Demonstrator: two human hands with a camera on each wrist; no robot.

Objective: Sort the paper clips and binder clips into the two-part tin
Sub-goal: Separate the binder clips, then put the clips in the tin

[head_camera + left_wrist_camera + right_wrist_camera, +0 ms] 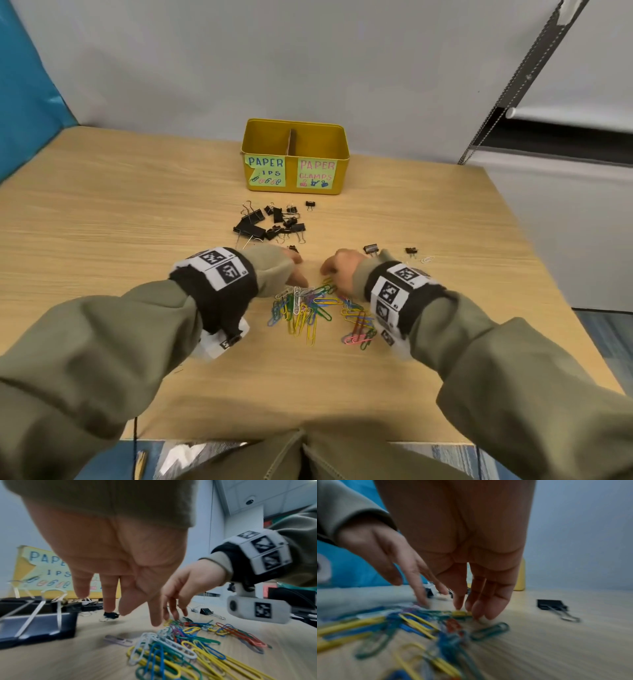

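A yellow two-part tin [295, 157] stands at the back of the table, labelled for paper clips on the left and paper clamps on the right. Black binder clips [270, 221] lie in a loose group in front of it. A heap of coloured paper clips [315, 308] lies between my wrists. My left hand [294, 270] reaches down with straight fingers [154, 615] just above the heap's far edge, holding nothing. My right hand [334, 270] also points down, its straight fingertips [477, 609] touching the clips at the heap's far side.
Two stray binder clips [371, 249] [411, 251] and a white paper clip [427, 259] lie to the right of my right hand. One small binder clip [310, 204] sits close to the tin. A large binder clip [37, 620] lies near my left hand.
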